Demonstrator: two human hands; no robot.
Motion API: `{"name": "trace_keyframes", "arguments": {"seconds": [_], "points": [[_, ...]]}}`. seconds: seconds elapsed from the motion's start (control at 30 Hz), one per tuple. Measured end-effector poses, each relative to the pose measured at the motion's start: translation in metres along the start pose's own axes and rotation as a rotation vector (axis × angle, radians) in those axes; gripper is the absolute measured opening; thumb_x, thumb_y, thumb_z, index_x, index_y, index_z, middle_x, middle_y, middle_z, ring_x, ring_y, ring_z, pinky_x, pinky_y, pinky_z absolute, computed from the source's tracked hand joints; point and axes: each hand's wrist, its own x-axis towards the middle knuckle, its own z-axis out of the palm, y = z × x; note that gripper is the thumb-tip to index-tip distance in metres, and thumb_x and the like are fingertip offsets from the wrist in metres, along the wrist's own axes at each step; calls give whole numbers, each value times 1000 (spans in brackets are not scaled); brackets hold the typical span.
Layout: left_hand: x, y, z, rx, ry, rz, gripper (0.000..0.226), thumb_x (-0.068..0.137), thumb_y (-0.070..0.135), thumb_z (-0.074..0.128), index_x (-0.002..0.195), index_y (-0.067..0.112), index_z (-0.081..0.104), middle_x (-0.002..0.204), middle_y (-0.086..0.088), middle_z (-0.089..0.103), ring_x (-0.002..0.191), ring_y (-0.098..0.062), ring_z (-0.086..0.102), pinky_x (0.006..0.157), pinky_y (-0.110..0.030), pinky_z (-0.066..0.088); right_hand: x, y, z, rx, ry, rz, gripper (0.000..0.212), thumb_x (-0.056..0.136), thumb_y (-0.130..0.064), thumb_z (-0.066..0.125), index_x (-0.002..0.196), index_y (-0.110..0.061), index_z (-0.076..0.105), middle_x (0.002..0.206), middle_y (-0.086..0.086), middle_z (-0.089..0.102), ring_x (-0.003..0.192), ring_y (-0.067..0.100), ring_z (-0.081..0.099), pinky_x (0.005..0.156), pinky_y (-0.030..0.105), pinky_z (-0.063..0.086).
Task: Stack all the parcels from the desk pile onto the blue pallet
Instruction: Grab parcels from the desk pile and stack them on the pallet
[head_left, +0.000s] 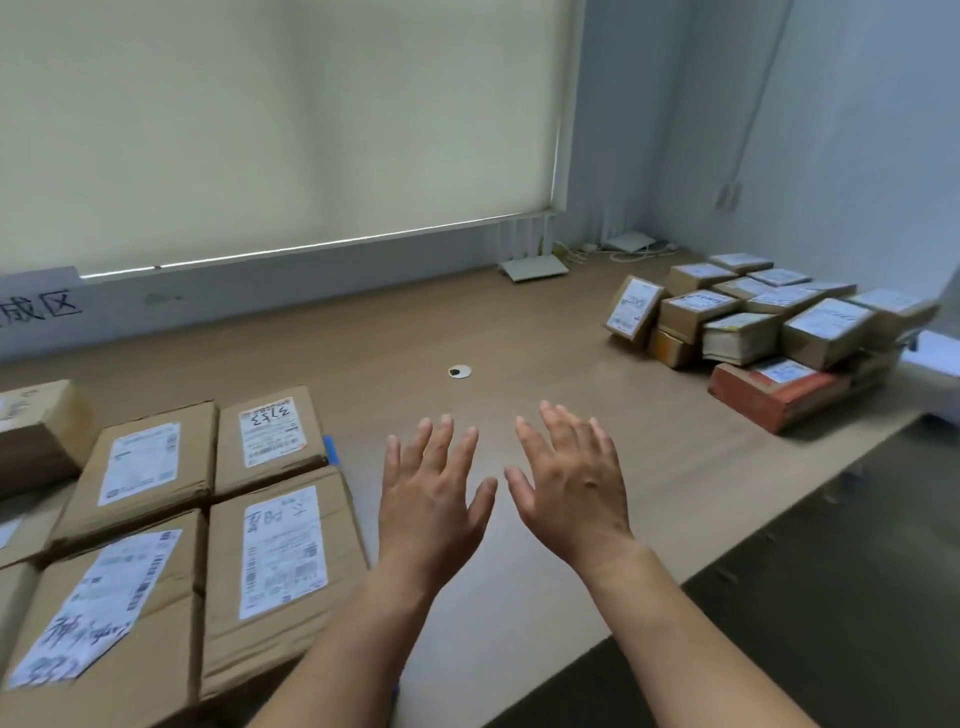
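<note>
Both forearms come in from the near edge, bare, over the desk (519, 322).

Left hand (431, 499) — back up, fingers straight and spread, nothing in it. Right hand (571, 488) — the same: flat, spread, holding nothing. The thumbs point toward each other, close but apart. Whether either palm touches the wood, cannot tell.

Just left of the left hand lie the parcels (280, 551) already laid down: four brown cartons in a two-by-two block, labels up, sides touching. The nearest label carries blue handwriting. More cartons run on to the left, cut off by the frame edge. One carton (31, 431) at the far left corner of the block sits tilted.

A blue edge (331, 449) shows at the right side of the block, beside the far right carton. Only this sliver is in view, the rest is hidden under the cartons.

Beyond the fingertips, mid-desk, is a round white grommet (460, 371) with a dark spot.

At the far right is the pile (753, 322): many small cartons heaped two or three deep, most labels up, well apart from both hands. One carton (634, 312) at its left end leans on its side, label facing out. A flat red parcel (779, 395) lies at the pile's near bottom, close to the desk edge.

To the right of the desk is dark floor (831, 597).

At the back of the desk are a white router (532, 267) and white cables. Behind hangs a cream blind (285, 119), drawn down. On the wall at far left is a paper sign (41, 309) with printed characters, partly cut off.
</note>
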Motion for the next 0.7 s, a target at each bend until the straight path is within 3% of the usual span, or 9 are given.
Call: {"name": "trace_keyframes", "arguments": {"seconds": [0.1,0.27,0.43,0.57,0.7], "points": [[7,44,20,-5,-15,69,84,75,62,-4,149,29,19,158,1,13,146,-18,3,112,-35,-13,-14,49,-6,-58,-17,69,53,69,-36,78,114,-12,67,117,18,64,108,34,62,90,53,46],[21,97,48,14,-61,113,86,72,62,-12,150,31,6,159,3,2,146,-17,-7,111,-36,-17,-33,113,-5,-124,-11,147,50,76,-38,71,118,-12,64,120,18,63,110,34,60,94,53,43],[43,128,71,20,-105,145,62,95,56,12,150,30,0,159,2,-4,145,-18,-12,113,-38,-17,-33,156,4,-130,-32,245,50,79,-43,53,117,-13,65,119,17,63,109,33,61,94,52,43],[74,153,94,-4,-130,150,63,97,54,20,150,30,-1,159,2,-4,145,-18,-12,113,-37,-17,-22,191,17,-144,-58,268,49,79,-43,54,115,-13,66,117,16,65,107,32,62,93,52,44],[121,186,122,-43,-151,167,61,97,54,20,150,30,2,159,4,0,146,-16,-8,115,-38,-14,2,243,30,-181,-84,285,46,78,-40,69,114,-11,66,114,16,66,103,32,64,91,50,46]]}}
